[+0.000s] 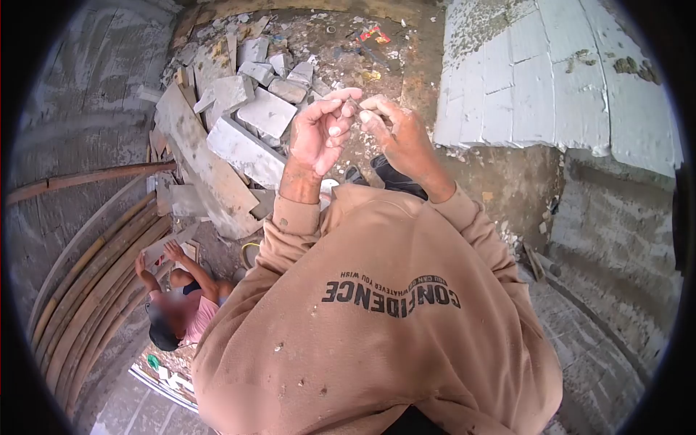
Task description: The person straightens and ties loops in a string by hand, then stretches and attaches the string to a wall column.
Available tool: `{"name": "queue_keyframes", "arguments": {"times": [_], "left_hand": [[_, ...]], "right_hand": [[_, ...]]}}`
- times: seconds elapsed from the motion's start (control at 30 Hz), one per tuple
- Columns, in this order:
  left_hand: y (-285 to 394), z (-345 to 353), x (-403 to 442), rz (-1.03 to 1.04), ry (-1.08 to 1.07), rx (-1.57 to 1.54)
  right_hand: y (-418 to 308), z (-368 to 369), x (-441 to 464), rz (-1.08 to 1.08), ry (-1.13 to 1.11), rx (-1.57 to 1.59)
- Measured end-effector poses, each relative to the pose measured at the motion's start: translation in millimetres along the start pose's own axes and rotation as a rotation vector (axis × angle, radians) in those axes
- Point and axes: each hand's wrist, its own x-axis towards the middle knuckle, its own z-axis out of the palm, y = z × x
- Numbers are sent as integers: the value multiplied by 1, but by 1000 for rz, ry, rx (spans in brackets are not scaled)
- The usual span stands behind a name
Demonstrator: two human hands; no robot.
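Note:
Both of my hands are raised close together in front of my chest, above the littered ground. My left hand (322, 134) has its palm turned up and its fingers curled, with the fingertips beside those of my right hand. My right hand (395, 130) has thumb and index finger brought together. Something small and greyish may be between the fingertips, too small to make out. A brown sweatshirt (377, 246) with dark lettering covers my arms and body.
A heap of broken grey blocks (264, 112) and a leaning board (199, 163) lie left. A white block surface (536, 80) stands right. At lower left a person in pink (203, 315) holds a flat piece beside curved poles (94, 290).

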Motion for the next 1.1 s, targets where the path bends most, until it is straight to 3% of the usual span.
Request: {"name": "queue_keyframes", "arguments": {"times": [0.03,0.13,0.27,0.4,0.53,0.63,0.77,0.9,0.93,0.97,1.03,1.1], "left_hand": [[-2,4,-3,33,36,106],[-9,14,-8,101,149,370],[-16,-8,-12,46,268,763],[-13,-35,-7,62,218,543],[-9,-34,1,75,58,-70],[-11,-42,13,81,-85,-358],[-15,-56,21,51,112,-392],[-25,-68,23,19,440,27],[-29,-75,20,9,418,265],[-30,-81,15,7,401,500],[-23,-87,3,-225,305,961],[-20,-67,-19,-439,123,981]], "right_hand": [[-4,-2,-2,110,-60,66],[16,2,-2,84,-81,318],[17,0,-6,122,-59,536],[16,-4,-7,199,-50,554],[31,-3,-8,239,-133,600],[27,-1,-17,259,-203,634],[32,10,-26,216,-239,848],[47,16,-23,221,-141,788],[58,20,-21,226,-61,645],[62,21,-20,234,-9,711],[47,10,-19,233,77,582],[56,7,-17,225,134,484]]}}
